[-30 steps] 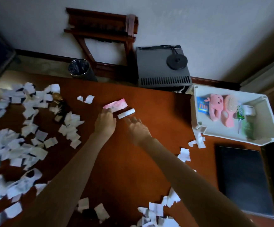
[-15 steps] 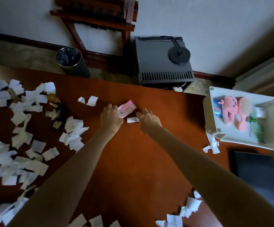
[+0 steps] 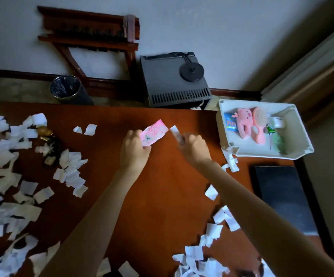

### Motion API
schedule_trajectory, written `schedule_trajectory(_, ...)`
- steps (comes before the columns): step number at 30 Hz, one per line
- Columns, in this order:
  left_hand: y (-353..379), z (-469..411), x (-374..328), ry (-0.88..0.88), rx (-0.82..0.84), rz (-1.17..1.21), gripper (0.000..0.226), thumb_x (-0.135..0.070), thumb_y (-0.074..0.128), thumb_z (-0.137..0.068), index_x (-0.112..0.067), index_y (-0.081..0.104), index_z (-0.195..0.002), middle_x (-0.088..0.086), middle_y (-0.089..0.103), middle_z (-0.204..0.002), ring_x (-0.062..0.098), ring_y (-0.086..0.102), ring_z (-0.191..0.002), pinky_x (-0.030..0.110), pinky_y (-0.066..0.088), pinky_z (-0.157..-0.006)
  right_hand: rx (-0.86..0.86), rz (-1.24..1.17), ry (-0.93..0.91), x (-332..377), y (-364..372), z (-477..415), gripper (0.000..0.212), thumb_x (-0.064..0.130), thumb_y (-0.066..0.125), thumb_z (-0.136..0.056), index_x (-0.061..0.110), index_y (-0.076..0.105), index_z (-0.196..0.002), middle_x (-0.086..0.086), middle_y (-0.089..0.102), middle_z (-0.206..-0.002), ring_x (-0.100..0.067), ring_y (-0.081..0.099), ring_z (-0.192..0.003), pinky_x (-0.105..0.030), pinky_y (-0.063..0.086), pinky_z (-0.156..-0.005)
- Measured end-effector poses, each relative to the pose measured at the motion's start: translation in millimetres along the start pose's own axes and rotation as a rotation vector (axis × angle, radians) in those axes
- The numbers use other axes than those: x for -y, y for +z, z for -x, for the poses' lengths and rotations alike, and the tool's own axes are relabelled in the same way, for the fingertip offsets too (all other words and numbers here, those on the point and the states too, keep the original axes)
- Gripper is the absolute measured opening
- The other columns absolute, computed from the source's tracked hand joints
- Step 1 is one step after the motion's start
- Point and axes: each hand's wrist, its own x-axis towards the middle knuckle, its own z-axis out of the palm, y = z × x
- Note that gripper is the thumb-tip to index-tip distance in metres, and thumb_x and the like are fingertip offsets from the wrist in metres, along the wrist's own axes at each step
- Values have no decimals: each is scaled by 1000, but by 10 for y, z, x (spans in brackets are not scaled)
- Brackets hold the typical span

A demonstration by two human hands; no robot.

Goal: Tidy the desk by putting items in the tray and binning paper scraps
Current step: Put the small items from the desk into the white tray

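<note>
- Lying loose across the left of the table (image 3: 162, 196): paper scraps (image 3: 8, 176), waiting for the bin (image 3: 66, 88), which is standing on the floor beyond the far edge.
- Sitting half buried among those scraps: small dark items (image 3: 50, 148), too dim to name, probably bound for the tray.
- Pinching the pink packet (image 3: 153, 134) by its near end with the left grip (image 3: 135, 149), fingers closed around it, likely readying it for a carry rightwards.
- Gripping a white strip (image 3: 176, 132) in the right grip (image 3: 194, 148), fingers curled on its near end; blurred, so hard to tell scrap from item.
- Waiting at the right of the table: the tray (image 3: 294, 150), already holding a pink plush (image 3: 244, 122) and a hairbrush (image 3: 259, 126), within easy reach of both grips.
- Lying near the tray's front: a dark pad (image 3: 282, 196).
</note>
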Motion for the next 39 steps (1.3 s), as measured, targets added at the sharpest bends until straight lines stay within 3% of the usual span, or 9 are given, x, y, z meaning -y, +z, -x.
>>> schedule_trajectory(5, 134, 230, -768, 187, 28, -8, 43, -12, 63, -85, -7, 51, -127, 11, 53, -126, 24, 48, -119, 27, 44, -90, -136, -94, 116, -687, -456, 130, 24, 19, 54, -89, -2, 59, -99, -26, 65, -99, -41, 60, -92, -39, 44, -72)
schedule_trajectory(8, 319, 329, -1255, 275, 77, -20, 40, -12, 63, -85, -8, 53, -123, 11, 56, -121, 24, 52, -114, 28, 46, -86, -175, -115, 182, -1178, -712, 219, 23, 16, 54, -89, -5, 60, -96, -24, 62, -87, -33, 53, -79, -30, 31, -64)
schedule_trajectory(13, 717, 373, -2057, 376, 188, -106, 33, -10, 62, -83, -7, 56, -116, 11, 59, -116, 28, 53, -109, 34, 45, -84, -173, -85, 279, -2013, -1023, 228, 23, 12, 55, -87, -8, 64, -94, -26, 67, -96, -41, 62, -92, -37, 46, -73)
schedule_trajectory(16, 975, 339, -2404, 451, 213, -245, 33, -7, 56, -83, -8, 56, -116, 12, 62, -117, 31, 54, -108, 37, 46, -87, -170, -52, 315, -2404, -1120, 150, 27, 15, 51, -91, -7, 65, -87, -26, 67, -94, -40, 62, -89, -33, 41, -68)
schedule_trajectory(18, 1137, 308, -2558, 479, 226, -306, 32, -5, 54, -85, -9, 56, -117, 11, 62, -118, 31, 54, -109, 37, 46, -88, -176, -42, 344, -2595, -1156, 80, 31, 18, 48, -94, -8, 64, -93, -27, 66, -100, -41, 61, -94, -36, 44, -72)
schedule_trajectory(22, 1406, 254, -2742, 477, 331, -442, 32, -4, 54, -87, -5, 53, -119, 16, 60, -118, 32, 57, -107, 37, 48, -86, -148, -63, 390, -2811, -1187, -64, 41, 27, 42, -99, -10, 57, -107, -29, 59, -114, -43, 57, -106, -41, 47, -84)
schedule_trajectory(27, 1674, 143, -2783, 438, 408, -532, 37, -3, 53, -90, 0, 49, -126, 18, 58, -120, 31, 58, -107, 34, 49, -85, -65, -140, 420, -2890, -1090, -316, 37, 24, 47, -96, -10, 56, -106, -28, 59, -114, -42, 58, -106, -38, 48, -83)
schedule_trajectory(32, 1808, 42, -2710, 431, 441, -525, 41, -1, 53, -89, -5, 47, -130, 17, 58, -122, 31, 56, -110, 34, 48, -87, -20, -204, 425, -2860, -942, -486, 54, 39, 40, -98, -12, 56, -109, -29, 60, -113, -41, 59, -104, -38, 46, -87)
schedule_trajectory(39, 1864, -38, -2612, 449, 544, -409, 51, -2, 58, -86, -11, 43, -133, 15, 58, -120, 30, 57, -109, 35, 49, -86, 2, -201, 459, -2874, -876, -537, 47, 32, 43, -98, -10, 51, -116, -27, 56, -120, -41, 56, -111, -38, 45, -91)
